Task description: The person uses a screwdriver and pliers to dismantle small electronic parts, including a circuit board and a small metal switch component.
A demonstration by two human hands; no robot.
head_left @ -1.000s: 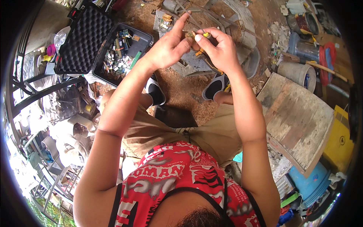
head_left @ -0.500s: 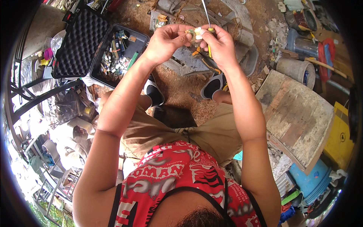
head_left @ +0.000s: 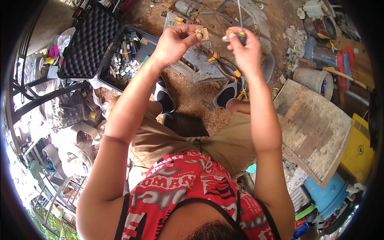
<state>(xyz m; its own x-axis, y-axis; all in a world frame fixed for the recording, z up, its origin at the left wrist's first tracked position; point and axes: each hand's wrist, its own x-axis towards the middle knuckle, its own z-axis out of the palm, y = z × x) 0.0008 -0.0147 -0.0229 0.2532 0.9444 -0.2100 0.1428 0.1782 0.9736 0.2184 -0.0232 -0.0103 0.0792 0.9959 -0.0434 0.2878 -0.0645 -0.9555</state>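
Between the thumb and fingers of my left hand, a small greenish-gold circuit board piece is pinched. My right hand is closed round a screwdriver, whose long metal shaft points away from me. The same hand also pinches a small pale fragment at its fingertips; its kind is hard to make out. A gap separates the two hands. Below them, pliers with orange and black handles lie on a grey metal piece.
To the left stands an open black case with a foam-lined lid, holding small circuit boards. At right are a worn wooden board, a grey bucket, a yellow panel and blue buckets. My feet flank the dirt floor.
My hands have come apart, the right one moving rightward with the screwdriver and the pale fragment. The circuit board piece stays in my left hand. More of the pliers shows.
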